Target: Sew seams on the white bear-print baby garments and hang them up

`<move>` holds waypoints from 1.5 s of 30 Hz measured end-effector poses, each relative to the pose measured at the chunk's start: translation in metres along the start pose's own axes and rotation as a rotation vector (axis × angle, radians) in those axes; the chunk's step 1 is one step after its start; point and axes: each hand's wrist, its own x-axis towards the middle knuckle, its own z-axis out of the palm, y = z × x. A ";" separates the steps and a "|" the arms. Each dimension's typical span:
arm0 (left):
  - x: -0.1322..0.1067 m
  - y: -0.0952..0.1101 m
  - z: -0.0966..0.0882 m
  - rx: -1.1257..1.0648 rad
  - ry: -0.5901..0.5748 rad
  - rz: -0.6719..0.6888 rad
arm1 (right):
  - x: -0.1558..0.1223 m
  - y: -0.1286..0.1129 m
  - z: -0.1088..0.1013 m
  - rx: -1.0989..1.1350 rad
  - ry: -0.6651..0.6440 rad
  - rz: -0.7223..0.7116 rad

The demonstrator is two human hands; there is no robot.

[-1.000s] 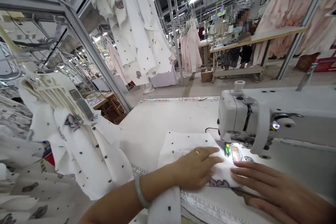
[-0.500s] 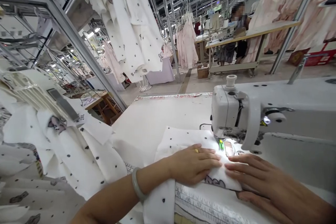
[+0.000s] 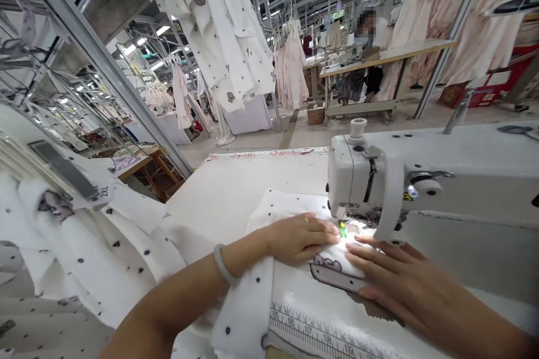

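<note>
White fabric with dark spots (image 3: 290,202) lies on the table, its edge running beneath the needle of a white sewing machine (image 3: 349,179). My left hand (image 3: 301,238) rests flat on the cloth just left of the lit, green presser foot (image 3: 343,229), fingers stretched out. To the right of the foot, my right hand (image 3: 396,275) lies with extended fingers, the tips pressing on the cloth. Between the two hands a grey printed figure (image 3: 337,272) shows on the fabric. What lies under my right palm is hidden.
A printed ruler (image 3: 311,334) runs along the table's near side. At left, spotted garments (image 3: 126,247) hang from a clamp with a 2XL tag. More spotted cloth (image 3: 227,39) hangs ahead. A person (image 3: 366,39) sits at a far worktable (image 3: 387,56); pink garments (image 3: 290,67) hang nearby.
The camera view has shifted, so the machine and hands appear further left. The fabric has moved a little under my hands, baring more of the grey print near my right hand.
</note>
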 end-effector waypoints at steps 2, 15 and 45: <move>0.001 -0.003 0.000 -0.027 -0.016 0.003 | -0.001 -0.001 0.000 0.000 -0.012 0.007; 0.005 0.032 -0.005 0.133 -0.109 -0.089 | -0.007 -0.002 -0.009 0.161 -0.078 0.045; 0.013 -0.019 -0.004 -0.013 -0.047 -0.102 | -0.019 0.005 0.007 0.072 -0.066 0.225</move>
